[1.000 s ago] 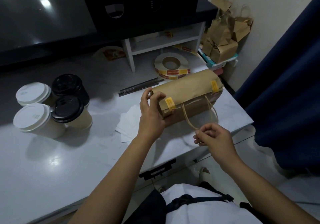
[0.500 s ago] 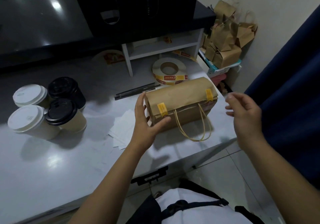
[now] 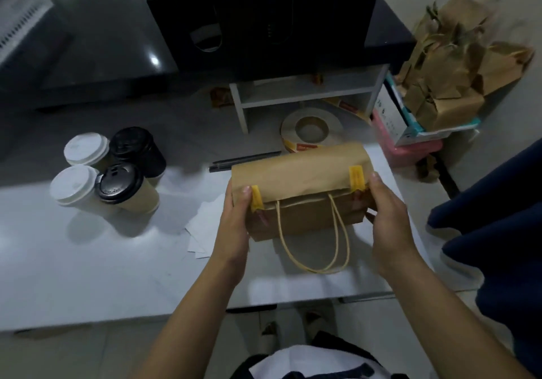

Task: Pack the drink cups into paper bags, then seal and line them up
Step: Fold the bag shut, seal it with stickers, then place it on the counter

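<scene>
One head-worn camera looks forward and steeply down, close over the table (image 3: 88, 276).

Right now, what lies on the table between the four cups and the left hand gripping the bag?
In the head view, white paper sheets lie beside the left hand gripping the paper bag; otherwise bare tabletop up to the cups.

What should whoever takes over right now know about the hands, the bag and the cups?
The left hand grips the paper bag's left end, the right hand its right end; the bag rests on the table.
Done: flap folded over, a yellow sticker at each end.
Left: line this bag up; bag and seal the four lidded cups standing at the table's left.
</scene>
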